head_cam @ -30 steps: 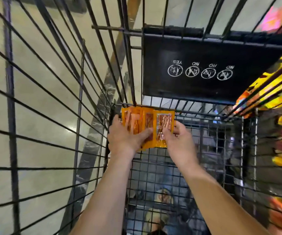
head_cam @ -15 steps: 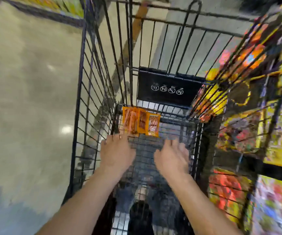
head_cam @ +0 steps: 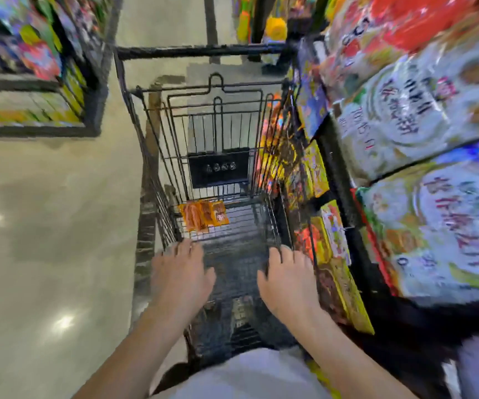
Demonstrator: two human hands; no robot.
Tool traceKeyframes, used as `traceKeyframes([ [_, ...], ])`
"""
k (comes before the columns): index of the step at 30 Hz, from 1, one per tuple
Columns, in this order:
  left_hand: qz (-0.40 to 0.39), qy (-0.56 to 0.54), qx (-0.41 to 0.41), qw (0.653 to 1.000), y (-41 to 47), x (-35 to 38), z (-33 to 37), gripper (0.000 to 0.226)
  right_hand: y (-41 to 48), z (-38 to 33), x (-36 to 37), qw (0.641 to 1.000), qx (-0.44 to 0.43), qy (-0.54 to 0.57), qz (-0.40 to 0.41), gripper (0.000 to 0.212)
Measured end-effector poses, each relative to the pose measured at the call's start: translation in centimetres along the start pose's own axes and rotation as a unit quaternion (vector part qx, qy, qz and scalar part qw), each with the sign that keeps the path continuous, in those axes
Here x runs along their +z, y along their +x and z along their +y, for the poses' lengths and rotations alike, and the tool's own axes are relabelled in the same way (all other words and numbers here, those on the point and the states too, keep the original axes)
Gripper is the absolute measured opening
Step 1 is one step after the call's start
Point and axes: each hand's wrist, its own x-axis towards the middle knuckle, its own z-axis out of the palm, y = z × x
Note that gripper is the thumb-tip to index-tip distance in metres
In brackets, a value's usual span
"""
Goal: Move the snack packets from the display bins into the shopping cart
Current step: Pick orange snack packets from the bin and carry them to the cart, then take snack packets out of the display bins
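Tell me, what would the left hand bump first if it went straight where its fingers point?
Probably the orange snack packets, lying just ahead of the left hand in the shopping cart. Depth is unclear, so it might pass above them.

A glossy beige floor (head_cam: 45, 211) reflected ceiling lights; a black shelf rack (head_cam: 31, 131) held colourful, blurred goods at upper left.

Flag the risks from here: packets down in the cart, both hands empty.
1. The orange packets lie on the wire floor of the cart by its left wall; thin ones might slip through a gap.
2. The cart stands close beside the display bins; the right hand, open like the left hand, could snag its wire side when reaching over.
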Motion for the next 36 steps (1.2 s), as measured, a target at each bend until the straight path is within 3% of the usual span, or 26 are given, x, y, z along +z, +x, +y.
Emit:
traceKeyframes([
  [11, 0.079, 0.065, 0.188, 0.977, -9.2, -4.5, 1.7, 0.051, -16.3, 1.6, -2.6, 0.982, 0.153, 0.057, 0.099, 0.060],
  [18, 0.107, 0.120, 0.303, 0.939, -12.8, -5.1, 9.4, 0.058, -24.6, 8.0, -2.1, 0.938, 0.288, 0.105, 0.160, 0.057],
  [23, 0.126, 0.131, 0.373, 0.910, -16.4, -4.2, 17.8, 0.060, -30.9, 14.0, -0.1, 0.902, 0.379, 0.133, 0.160, 0.060],
  [27, 0.127, 0.133, 0.412, 0.892, -18.8, -3.1, 23.4, 0.056, -35.0, 18.1, 0.9, 0.878, 0.417, 0.158, 0.175, 0.047],
  [36, 0.124, 0.105, 0.477, 0.864, -22.8, -0.7, 34.3, 0.059, -40.7, 26.4, 4.1, 0.851, 0.446, 0.204, 0.186, 0.048],
])
